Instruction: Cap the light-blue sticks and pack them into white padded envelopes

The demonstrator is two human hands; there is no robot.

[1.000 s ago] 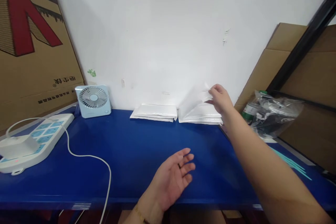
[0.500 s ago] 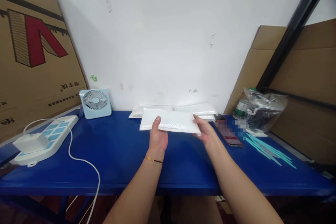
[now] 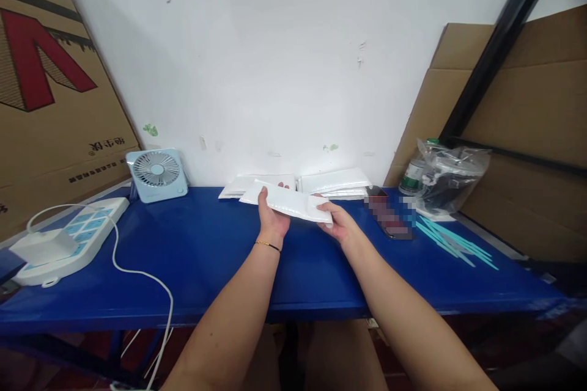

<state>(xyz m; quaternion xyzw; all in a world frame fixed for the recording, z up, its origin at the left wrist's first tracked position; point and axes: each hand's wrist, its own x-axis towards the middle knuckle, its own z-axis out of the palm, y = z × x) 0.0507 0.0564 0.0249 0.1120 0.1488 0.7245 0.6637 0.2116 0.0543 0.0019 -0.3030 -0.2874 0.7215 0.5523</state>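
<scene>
Held above the blue table is a white padded envelope [image 3: 293, 202], tilted so its right end sits lower. My left hand [image 3: 272, 215] grips it near the left end, thumb on top and fingers underneath, with some fingertips showing past the far edge. At the right end, my right hand [image 3: 337, 220] is closed on it, thumb over the top. Behind it, against the wall, lie two stacks of similar white padded envelopes: a left stack [image 3: 233, 185] and a right stack [image 3: 337, 180]. The held envelope partly covers the left stack.
On the blue table [image 3: 206, 269] stand a light-blue fan [image 3: 158, 174] and a power strip [image 3: 87, 235] with a white cable. At right are a phone [image 3: 389, 217], turquoise strips [image 3: 456, 241], a bottle [image 3: 413, 177] and a plastic bag [image 3: 452, 180]. Cardboard flanks both sides.
The held envelope has turned and tilted, its right end now lower and its top surface narrower in view. My left fingertips now show beyond its far edge. The camera view has shifted slightly.
</scene>
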